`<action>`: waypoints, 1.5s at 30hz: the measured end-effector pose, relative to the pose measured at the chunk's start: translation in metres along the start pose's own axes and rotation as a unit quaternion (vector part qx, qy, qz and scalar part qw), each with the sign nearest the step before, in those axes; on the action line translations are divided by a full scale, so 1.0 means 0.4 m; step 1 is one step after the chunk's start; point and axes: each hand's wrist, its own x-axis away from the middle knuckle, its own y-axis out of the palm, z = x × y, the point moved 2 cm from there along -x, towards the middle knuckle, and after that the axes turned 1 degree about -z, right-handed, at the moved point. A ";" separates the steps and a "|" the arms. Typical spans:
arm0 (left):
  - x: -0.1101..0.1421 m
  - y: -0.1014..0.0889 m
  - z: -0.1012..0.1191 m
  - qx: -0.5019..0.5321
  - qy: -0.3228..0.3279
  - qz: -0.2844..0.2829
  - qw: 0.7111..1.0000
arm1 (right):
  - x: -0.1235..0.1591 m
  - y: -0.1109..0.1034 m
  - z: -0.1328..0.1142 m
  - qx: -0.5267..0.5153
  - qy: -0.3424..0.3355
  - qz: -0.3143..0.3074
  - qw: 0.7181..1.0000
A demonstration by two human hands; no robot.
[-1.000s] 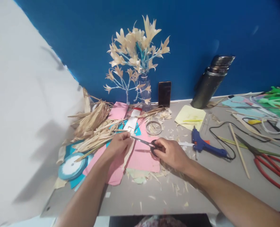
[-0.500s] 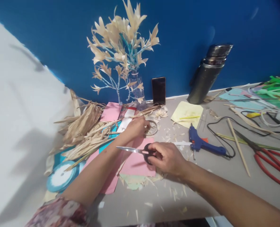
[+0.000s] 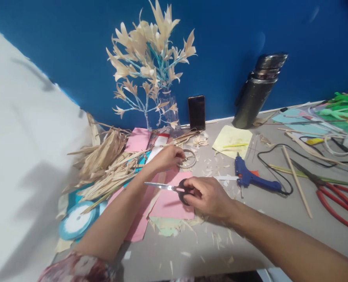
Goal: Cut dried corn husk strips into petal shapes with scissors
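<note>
My right hand (image 3: 207, 197) is closed around the black handles of a pair of scissors (image 3: 162, 186), its blades together and pointing left above the pink paper (image 3: 171, 201). Farther back, my left hand (image 3: 169, 157) has its fingers pinched together at the left edge of a pale ring like a tape roll (image 3: 194, 161). Small pale bits lie inside that ring. Whatever the left fingertips hold, if anything, is hidden. Beneath the pink sheet pokes a pale green piece of paper (image 3: 166, 226), with cut scraps around it.
Dried husks (image 3: 103, 156) and a blue ribbon spool (image 3: 78, 221) lie at left. Pale flowers (image 3: 150, 47) stand behind, near a phone (image 3: 196, 112) and a flask (image 3: 259, 92). A blue glue gun (image 3: 250, 178), a stick (image 3: 297, 182) and red-handled shears (image 3: 335, 199) lie at right.
My left hand stays beside the ring, its wrist a little more raised and its fingers pointing down more. The right hand and scissors have hardly moved.
</note>
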 end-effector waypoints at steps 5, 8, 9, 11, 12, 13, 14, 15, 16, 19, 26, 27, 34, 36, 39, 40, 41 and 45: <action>-0.016 0.031 0.031 -0.090 0.009 -0.009 0.996 | -0.001 0.000 0.002 0.004 0.004 0.002 1.000; -0.020 0.027 0.033 -0.069 0.009 -0.003 0.998 | -0.002 -0.003 0.002 -0.002 0.005 0.008 1.000; -0.018 0.021 0.032 -0.045 0.009 0.005 0.999 | -0.002 -0.004 0.001 -0.005 0.005 0.009 1.000; -0.011 0.007 0.030 0.028 0.003 0.027 0.999 | -0.003 -0.006 -0.001 -0.011 0.002 0.007 1.000; -0.006 0.000 0.029 0.075 -0.006 0.035 0.997 | -0.003 -0.006 -0.002 -0.013 0.001 0.005 1.000; 0.000 -0.005 0.027 0.125 -0.019 0.038 0.991 | -0.003 -0.006 -0.003 -0.014 0.001 0.005 1.000; 0.006 -0.007 0.025 0.172 -0.035 0.032 0.984 | -0.003 -0.005 -0.004 -0.014 0.001 0.005 1.000; 0.013 -0.009 0.023 0.215 -0.052 0.026 0.975 | -0.003 -0.005 -0.004 -0.013 0.001 0.004 1.000; 0.019 -0.009 0.020 0.249 -0.067 0.020 0.966 | -0.003 -0.004 -0.005 -0.012 0.001 0.004 1.000; 0.031 -0.009 0.014 0.289 -0.091 0.020 0.953 | -0.001 -0.001 -0.006 -0.012 -0.004 -0.001 1.000; 0.057 -0.051 0.029 0.185 -0.091 0.058 0.977 | 0.002 -0.004 -0.009 -0.024 -0.013 -0.015 1.000; 0.072 -0.062 0.030 0.126 -0.090 0.082 0.985 | 0.002 -0.006 -0.010 -0.025 -0.010 -0.015 1.000; 0.248 -0.029 0.002 -0.166 -0.194 0.041 0.966 | -0.003 -0.010 -0.011 -0.025 -0.015 0.000 1.000; 0.279 0.005 -0.003 -0.179 -0.218 0.047 0.958 | -0.003 -0.006 -0.007 -0.024 -0.016 0.011 1.000; 0.290 0.038 -0.004 -0.169 -0.214 0.069 0.960 | -0.002 0.001 0.007 -0.050 0.036 0.014 0.998; 0.288 0.041 -0.003 -0.163 -0.216 0.067 0.960 | -0.003 0.003 0.013 -0.063 0.067 0.011 0.996; 0.287 0.040 -0.002 -0.158 -0.220 0.067 0.960 | -0.003 0.005 0.019 -0.074 0.096 0.010 0.993; 0.291 0.005 0.007 -0.101 -0.212 0.098 0.967 | -0.011 0.003 0.033 -0.078 0.148 0.037 0.985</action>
